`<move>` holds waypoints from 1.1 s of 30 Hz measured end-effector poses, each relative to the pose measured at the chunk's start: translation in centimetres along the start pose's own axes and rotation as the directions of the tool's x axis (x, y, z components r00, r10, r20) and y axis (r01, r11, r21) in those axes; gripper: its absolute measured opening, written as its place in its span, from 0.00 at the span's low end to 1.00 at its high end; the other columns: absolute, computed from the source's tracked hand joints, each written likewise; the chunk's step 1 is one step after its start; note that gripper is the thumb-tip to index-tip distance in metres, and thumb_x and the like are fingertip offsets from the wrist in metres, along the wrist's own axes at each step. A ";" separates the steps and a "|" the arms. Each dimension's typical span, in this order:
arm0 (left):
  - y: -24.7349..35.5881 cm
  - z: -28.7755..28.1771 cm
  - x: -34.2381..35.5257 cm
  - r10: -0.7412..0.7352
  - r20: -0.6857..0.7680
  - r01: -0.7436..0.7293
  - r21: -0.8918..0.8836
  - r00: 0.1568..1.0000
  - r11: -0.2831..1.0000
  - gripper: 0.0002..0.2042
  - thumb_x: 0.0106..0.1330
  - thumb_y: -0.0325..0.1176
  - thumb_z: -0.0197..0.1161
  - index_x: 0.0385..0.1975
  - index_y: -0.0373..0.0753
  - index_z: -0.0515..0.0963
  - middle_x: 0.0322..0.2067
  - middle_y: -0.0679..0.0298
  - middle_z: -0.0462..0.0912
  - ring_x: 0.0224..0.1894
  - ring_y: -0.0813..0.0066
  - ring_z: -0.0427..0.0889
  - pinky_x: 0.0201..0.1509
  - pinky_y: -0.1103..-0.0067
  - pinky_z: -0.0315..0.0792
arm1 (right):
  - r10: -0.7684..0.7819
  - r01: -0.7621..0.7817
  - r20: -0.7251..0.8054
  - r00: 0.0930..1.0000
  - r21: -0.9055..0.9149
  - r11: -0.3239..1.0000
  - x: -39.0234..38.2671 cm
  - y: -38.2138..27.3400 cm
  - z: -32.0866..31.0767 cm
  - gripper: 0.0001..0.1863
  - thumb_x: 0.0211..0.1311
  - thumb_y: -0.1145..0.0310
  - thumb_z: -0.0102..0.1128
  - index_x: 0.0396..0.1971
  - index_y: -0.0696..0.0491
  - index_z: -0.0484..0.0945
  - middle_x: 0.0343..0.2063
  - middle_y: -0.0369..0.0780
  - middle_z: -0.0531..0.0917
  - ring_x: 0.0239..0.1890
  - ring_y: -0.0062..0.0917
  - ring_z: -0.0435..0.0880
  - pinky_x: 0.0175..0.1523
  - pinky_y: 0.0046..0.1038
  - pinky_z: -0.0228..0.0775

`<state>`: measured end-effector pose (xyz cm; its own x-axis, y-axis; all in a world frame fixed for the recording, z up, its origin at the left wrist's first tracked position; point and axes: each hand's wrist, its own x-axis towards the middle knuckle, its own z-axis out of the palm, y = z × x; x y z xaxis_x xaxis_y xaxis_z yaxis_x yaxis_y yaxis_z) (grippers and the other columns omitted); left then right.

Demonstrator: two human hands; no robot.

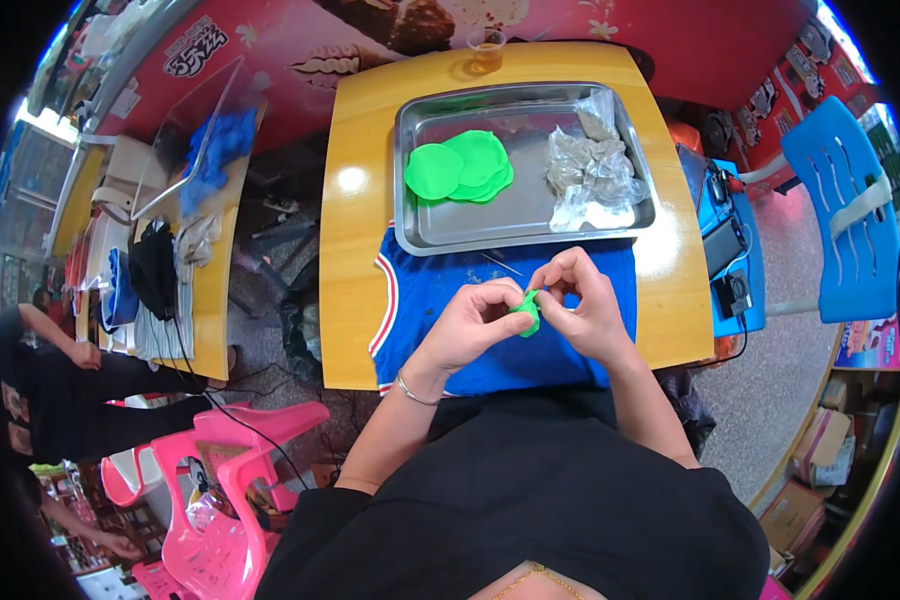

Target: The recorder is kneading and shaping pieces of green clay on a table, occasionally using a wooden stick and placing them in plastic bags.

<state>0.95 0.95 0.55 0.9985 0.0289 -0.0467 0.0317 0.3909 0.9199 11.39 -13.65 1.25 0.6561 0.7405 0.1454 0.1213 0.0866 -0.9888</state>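
Observation:
A small bright green piece of thin, soft material (530, 317) is pinched between my two hands, above the blue cloth. My left hand (478, 322) grips it from the left with thumb and fingers, a bracelet at its wrist. On the other side my right hand (582, 305) pinches its upper edge. Beneath both hands lies the blue cloth with red and white trim (420, 300), which looks like a jersey. A thin pointed metal tool (502, 263) rests on it near the tray. Several flat green rounds (462, 168) overlap in the left half of the metal tray (530, 240).
Small clear bags (595, 170) fill the tray's right side. A cup of amber liquid (486, 50) stands at the table's (360, 200) far edge. Blue chairs (840, 210) are right, one bearing dark devices (727, 245). Pink chairs (215, 540) and another person (60, 390) are left.

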 end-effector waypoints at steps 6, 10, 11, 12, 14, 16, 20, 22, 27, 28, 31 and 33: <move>-0.6 -0.1 -0.6 -0.069 0.083 0.082 -0.156 0.994 0.984 0.04 0.59 0.28 0.63 0.26 0.35 0.77 0.29 0.71 0.72 0.29 0.85 0.68 0.35 0.88 0.64 | -0.028 0.050 0.122 0.992 -0.183 0.982 -0.1 -1.3 -0.5 0.09 0.51 0.80 0.56 0.32 0.56 0.67 0.27 0.35 0.77 0.25 0.13 0.72 0.31 0.16 0.65; -0.3 0.0 -0.7 0.082 0.130 -0.078 -0.033 0.988 0.996 0.04 0.61 0.29 0.61 0.27 0.36 0.77 0.28 0.71 0.72 0.29 0.85 0.68 0.33 0.88 0.63 | -0.031 0.046 0.131 0.991 -0.111 0.993 -0.4 -1.6 -0.5 0.10 0.52 0.81 0.57 0.33 0.57 0.68 0.27 0.36 0.77 0.25 0.14 0.74 0.34 0.17 0.68; -0.4 0.3 -0.7 0.082 0.128 -0.078 -0.033 0.988 0.996 0.04 0.61 0.29 0.61 0.27 0.36 0.77 0.28 0.71 0.72 0.29 0.85 0.68 0.33 0.88 0.63 | -0.071 0.083 0.089 0.993 -0.145 0.986 -0.3 -1.8 -0.4 0.10 0.52 0.81 0.57 0.33 0.58 0.68 0.27 0.36 0.77 0.25 0.15 0.74 0.35 0.17 0.69; -0.6 0.7 -0.8 0.052 0.020 -0.047 -0.183 0.998 0.982 0.04 0.62 0.29 0.60 0.27 0.36 0.77 0.29 0.70 0.72 0.30 0.85 0.68 0.32 0.88 0.62 | -0.067 0.071 0.035 0.997 -0.120 0.990 0.0 -2.2 -0.2 0.10 0.53 0.80 0.58 0.34 0.57 0.68 0.27 0.34 0.76 0.28 0.15 0.75 0.37 0.17 0.70; -0.9 1.5 -0.5 0.048 -0.168 -0.103 -0.336 0.985 0.936 0.06 0.63 0.30 0.58 0.29 0.35 0.77 0.30 0.70 0.72 0.29 0.86 0.67 0.30 0.88 0.61 | -0.010 0.010 0.013 1.000 -0.018 1.000 -0.2 -1.8 -0.3 0.10 0.54 0.79 0.59 0.35 0.57 0.68 0.28 0.34 0.75 0.30 0.15 0.75 0.38 0.17 0.70; -0.8 1.6 -0.3 0.075 -0.198 -0.130 -0.283 0.977 0.950 0.05 0.64 0.30 0.58 0.29 0.36 0.77 0.30 0.69 0.73 0.28 0.86 0.67 0.30 0.88 0.61 | 0.077 -0.088 0.072 0.994 0.164 0.982 -0.3 -1.4 -0.4 0.12 0.55 0.75 0.60 0.36 0.55 0.68 0.30 0.33 0.74 0.34 0.15 0.74 0.39 0.17 0.68; -0.9 1.8 -0.3 0.149 -0.198 -0.186 -0.182 0.969 0.966 0.05 0.64 0.31 0.57 0.30 0.38 0.77 0.33 0.69 0.73 0.27 0.86 0.66 0.29 0.88 0.60 | 0.174 -0.220 0.160 0.972 0.343 0.913 0.0 -1.6 -0.8 0.13 0.54 0.75 0.61 0.38 0.55 0.68 0.29 0.32 0.74 0.32 0.12 0.73 0.37 0.16 0.65; -1.0 1.8 -0.7 0.115 -0.188 -0.170 -0.312 0.975 0.935 0.05 0.64 0.31 0.57 0.29 0.38 0.76 0.34 0.69 0.73 0.26 0.86 0.66 0.29 0.88 0.60 | 0.229 -0.321 0.241 0.943 0.482 0.815 0.0 -1.4 -0.7 0.12 0.55 0.75 0.61 0.36 0.53 0.68 0.29 0.32 0.74 0.32 0.13 0.72 0.37 0.16 0.64; -1.6 1.5 -0.8 0.111 -0.126 -0.165 -0.592 0.986 0.789 0.05 0.65 0.32 0.56 0.31 0.40 0.74 0.34 0.68 0.74 0.25 0.86 0.66 0.25 0.88 0.59 | 0.198 -0.326 0.263 0.944 0.663 0.674 0.1 -1.0 -0.2 0.10 0.55 0.75 0.60 0.31 0.51 0.66 0.29 0.33 0.73 0.32 0.15 0.72 0.37 0.17 0.65; -1.6 1.6 -0.8 0.104 -0.108 -0.148 -0.632 0.989 0.760 0.05 0.65 0.33 0.56 0.31 0.40 0.74 0.32 0.68 0.74 0.25 0.86 0.67 0.25 0.88 0.60 | 0.199 -0.321 0.255 0.946 0.667 0.672 0.1 -1.0 -0.2 0.10 0.56 0.76 0.59 0.30 0.50 0.66 0.29 0.33 0.73 0.33 0.16 0.72 0.37 0.17 0.65; -1.5 1.2 -1.0 0.050 0.004 -0.036 -0.645 0.999 0.763 0.06 0.65 0.35 0.56 0.32 0.39 0.72 0.30 0.66 0.75 0.27 0.85 0.69 0.24 0.88 0.60 | 0.213 -0.310 0.226 0.950 0.658 0.686 0.4 -1.2 -0.2 0.09 0.56 0.76 0.58 0.29 0.50 0.66 0.28 0.33 0.73 0.32 0.15 0.71 0.36 0.17 0.64; -1.0 0.7 -1.2 -0.002 0.100 0.063 -0.611 0.995 0.789 0.07 0.65 0.36 0.56 0.32 0.39 0.71 0.30 0.65 0.75 0.28 0.85 0.70 0.23 0.88 0.60 | 0.222 -0.314 0.223 0.949 0.655 0.687 0.4 -0.6 -1.0 0.09 0.56 0.76 0.58 0.29 0.50 0.66 0.28 0.33 0.73 0.31 0.15 0.71 0.35 0.16 0.64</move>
<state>-0.29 -0.15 0.01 0.9979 -0.0638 -0.0093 0.0603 0.8724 0.4850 12.36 -14.06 1.90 0.4836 0.8708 -0.0886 -0.6112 0.2635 -0.7464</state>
